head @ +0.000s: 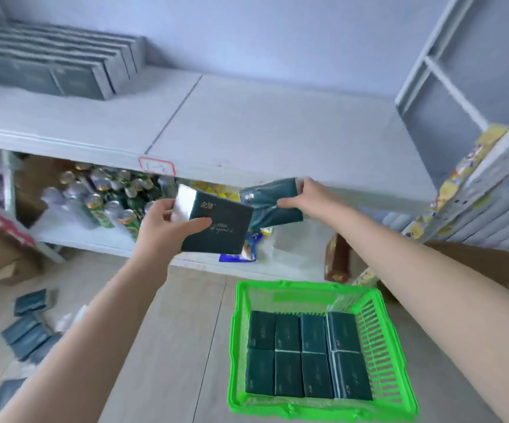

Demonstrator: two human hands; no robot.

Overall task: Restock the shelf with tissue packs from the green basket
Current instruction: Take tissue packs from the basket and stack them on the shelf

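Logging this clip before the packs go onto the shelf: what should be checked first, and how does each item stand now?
1. Left hand grips a tissue pack: ok.
2. Right hand grips a second pack: ok.
3. Bare space on the shelf beside the stocked row: ok.
4. Green basket holds more packs: ok.
5. Floor free of stray packs: not ok, several lie at the left.
6. Wrappers intact: cannot tell.
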